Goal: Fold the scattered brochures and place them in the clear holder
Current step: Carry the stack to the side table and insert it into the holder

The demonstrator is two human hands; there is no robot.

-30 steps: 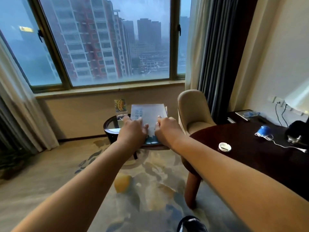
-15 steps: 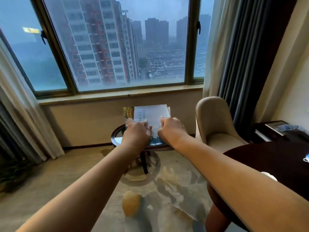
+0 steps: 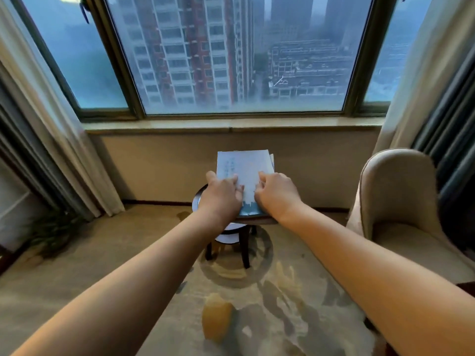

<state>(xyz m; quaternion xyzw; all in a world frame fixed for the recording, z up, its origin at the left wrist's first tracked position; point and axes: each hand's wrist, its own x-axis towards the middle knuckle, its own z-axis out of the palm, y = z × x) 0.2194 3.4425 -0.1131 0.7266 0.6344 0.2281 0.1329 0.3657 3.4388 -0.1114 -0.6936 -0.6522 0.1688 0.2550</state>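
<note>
Brochure (image 3: 244, 173) lies on the small round table (image 3: 196, 201), long axis running toward twelve o'clock from both hands, left hand (image 3: 222, 199) and right hand (image 3: 276, 195) equally near, fingers curled flat, pressing its near half down.

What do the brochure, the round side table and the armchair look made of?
Brochure: thin paper, matte white with faint blue print; it lies flat under both hands.
Round side table: dark frame and legs, likely wood; the rim glints, so the top may be glass or polished, unclear.
Armchair: beige upholstery with a smooth, soft sheen, possibly leatherette, and darker piping along the edge.
</note>
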